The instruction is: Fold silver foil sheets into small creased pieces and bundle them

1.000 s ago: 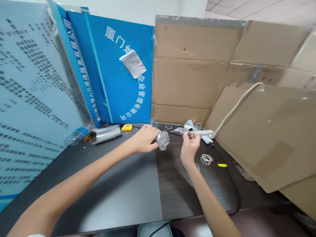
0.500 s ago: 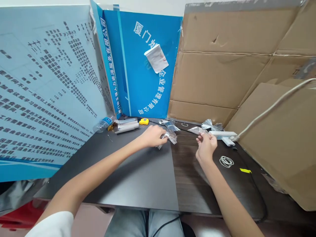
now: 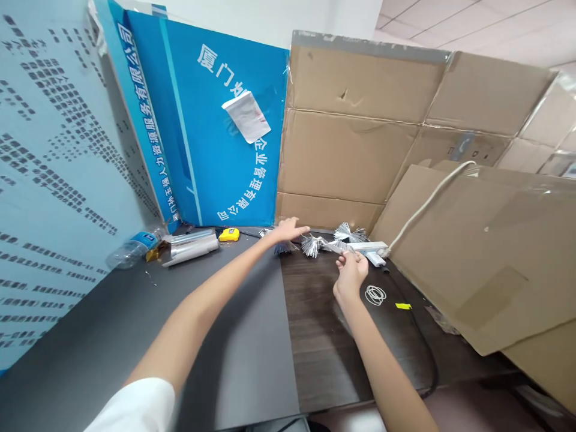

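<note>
Head view: right hand (image 3: 351, 270) pinches a clear strip (image 3: 336, 248) above the dark wood top (image 3: 324, 354); silvery fanned bundle (image 3: 310, 246) sits just beside the strip's left end. Left hand (image 3: 290, 230) has fingers spread over a second bundle (image 3: 285, 248); can't tell if they touch. Back side is tight: cardboard panel (image 3: 346, 150) rises behind both hands, power strip (image 3: 371, 246) near the right one. Widest room: grey surface (image 3: 243, 360), running to the front edge. Cord coil (image 3: 375, 295) flanks the right wrist.
</note>
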Tool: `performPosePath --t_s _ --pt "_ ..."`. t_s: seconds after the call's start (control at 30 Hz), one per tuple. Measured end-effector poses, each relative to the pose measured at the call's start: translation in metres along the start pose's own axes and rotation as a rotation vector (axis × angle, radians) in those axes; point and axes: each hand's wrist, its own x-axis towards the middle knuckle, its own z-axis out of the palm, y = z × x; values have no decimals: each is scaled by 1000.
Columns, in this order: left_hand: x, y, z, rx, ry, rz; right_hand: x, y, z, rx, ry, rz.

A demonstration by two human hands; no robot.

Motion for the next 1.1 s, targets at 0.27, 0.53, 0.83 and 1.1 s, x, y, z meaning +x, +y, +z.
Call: performPosePath --t_s 0.27,0.53,0.83,1.1 --pt "-79 -34 48 123 191 109 -11 -2 6 -2 -100 39" --pt "-136 -68 43 -292 410 362 -53 4 11 -158 -443 38" --pt "-218 -78 23 -256 237 199 -88 7 9 -478 -809 -102" --pt "-210 -64 31 -199 321 63 -90 3 12 -435 -912 -151"
